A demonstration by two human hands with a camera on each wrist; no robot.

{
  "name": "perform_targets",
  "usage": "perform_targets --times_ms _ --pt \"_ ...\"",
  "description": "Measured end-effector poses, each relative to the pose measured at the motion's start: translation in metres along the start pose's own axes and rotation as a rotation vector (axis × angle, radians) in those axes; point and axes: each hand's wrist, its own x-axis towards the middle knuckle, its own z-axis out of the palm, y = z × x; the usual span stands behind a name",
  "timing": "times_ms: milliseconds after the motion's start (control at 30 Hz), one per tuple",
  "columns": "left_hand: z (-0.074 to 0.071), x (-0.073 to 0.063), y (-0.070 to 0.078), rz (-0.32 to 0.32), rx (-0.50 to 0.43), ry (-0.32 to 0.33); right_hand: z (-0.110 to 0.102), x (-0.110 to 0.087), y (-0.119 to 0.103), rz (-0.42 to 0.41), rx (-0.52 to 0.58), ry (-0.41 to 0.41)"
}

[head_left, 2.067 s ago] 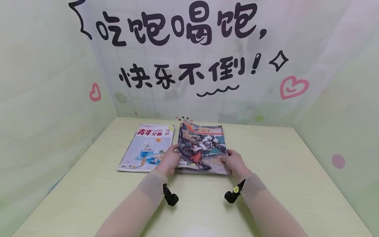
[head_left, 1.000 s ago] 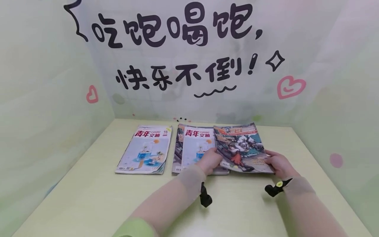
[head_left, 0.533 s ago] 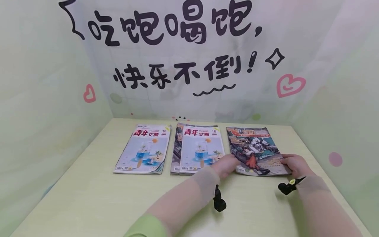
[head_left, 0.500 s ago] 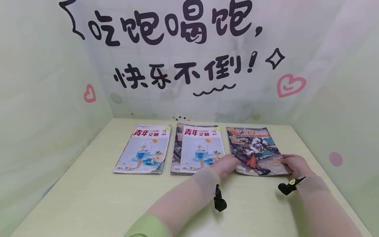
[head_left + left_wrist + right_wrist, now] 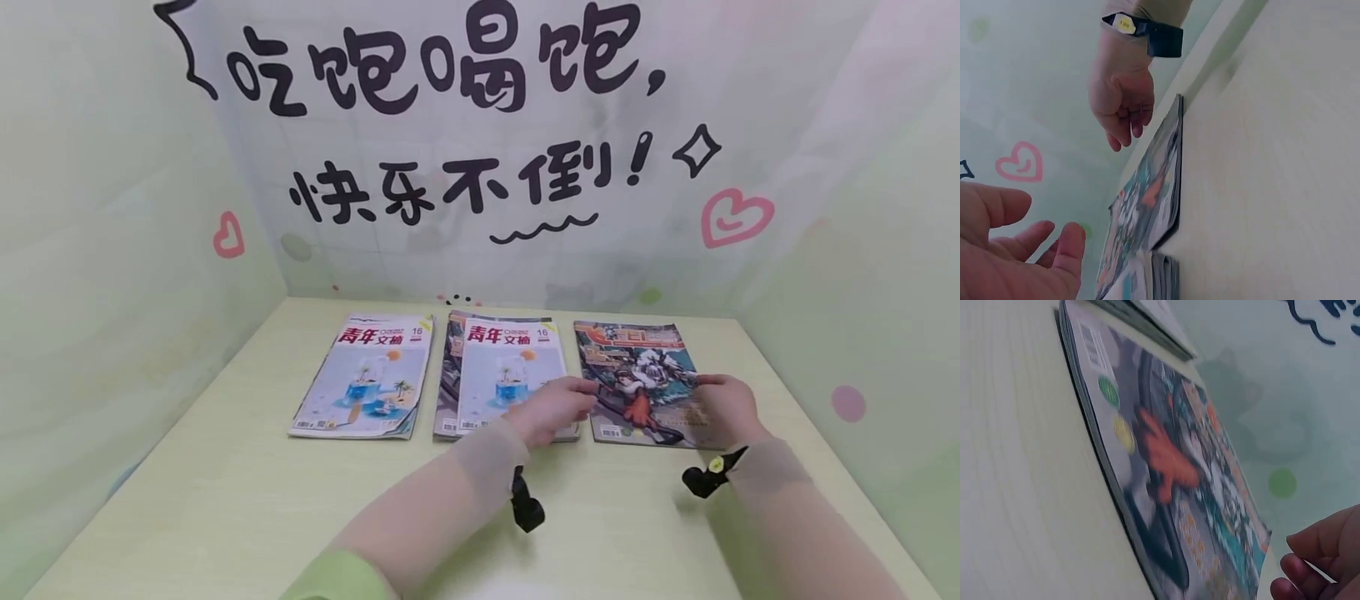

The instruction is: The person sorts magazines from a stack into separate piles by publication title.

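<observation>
A dark illustrated magazine [image 5: 645, 367] with a red figure on its cover lies flat on the table at the right. My right hand [image 5: 729, 407] hovers over its right edge, fingers loosely bent, holding nothing; the right wrist view shows the fingers [image 5: 1319, 550] apart from the cover. In the middle, a white magazine [image 5: 495, 358] with a blue popsicle picture lies on a darker magazine [image 5: 447, 404]. Over its lower right corner is my left hand [image 5: 553, 410]. In the left wrist view its fingers [image 5: 1071, 247] are spread with nothing between them.
Another white popsicle magazine [image 5: 352, 383] lies at the left, its lower right corner slightly curled. The three piles stand in a row near the back of the pale table [image 5: 247, 500]. A printed cloth wall [image 5: 480, 275] rises behind them, with side walls left and right.
Both hands carried the dark magazine from the middle pile to the right and laid it down, uncovering the white one. They have since let go and lifted, the left hand shifting left.
</observation>
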Motion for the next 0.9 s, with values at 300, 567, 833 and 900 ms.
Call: perform_targets --times_ms 300,567,833,900 --pt "-0.076 -0.017 -0.02 -0.022 0.029 0.168 0.075 -0.021 -0.049 -0.033 0.184 -0.194" --pt "-0.115 -0.034 -0.036 -0.033 0.049 0.389 0.136 -0.039 -0.065 -0.057 0.291 -0.251" --pt "-0.123 -0.043 -0.049 -0.089 0.053 0.462 0.16 -0.046 -0.063 0.018 0.381 -0.23" --pt "-0.123 -0.044 -0.05 -0.095 0.068 0.465 0.164 -0.046 -0.062 0.03 0.397 -0.225"
